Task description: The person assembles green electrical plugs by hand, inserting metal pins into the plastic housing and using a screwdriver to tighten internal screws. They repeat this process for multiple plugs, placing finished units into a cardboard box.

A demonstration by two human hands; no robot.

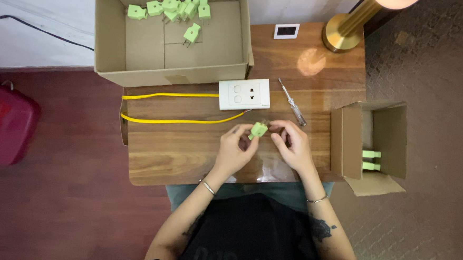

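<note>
Head view looks straight down at my two hands over a wooden table (188, 154). My left hand (234, 148) pinches a small green plug (258, 130) by its body, fingers closed on it, just above the tabletop and near the front of a white socket plate (244, 93) with a yellow cable (174, 120). My right hand (292, 144) curls close beside the plug; its fingertips sit near the prong end, but I cannot tell whether they actually grip anything. I judge the plug light, hard and rigid, smooth plastic that could slip, so the flat sides of the body are the place to hold, leaving the thin prongs free. A screwdriver (292, 101) lies just beyond my right hand. More green plugs (169, 8) lie in a cardboard box (110, 34) at the far edge, well apart.
</note>
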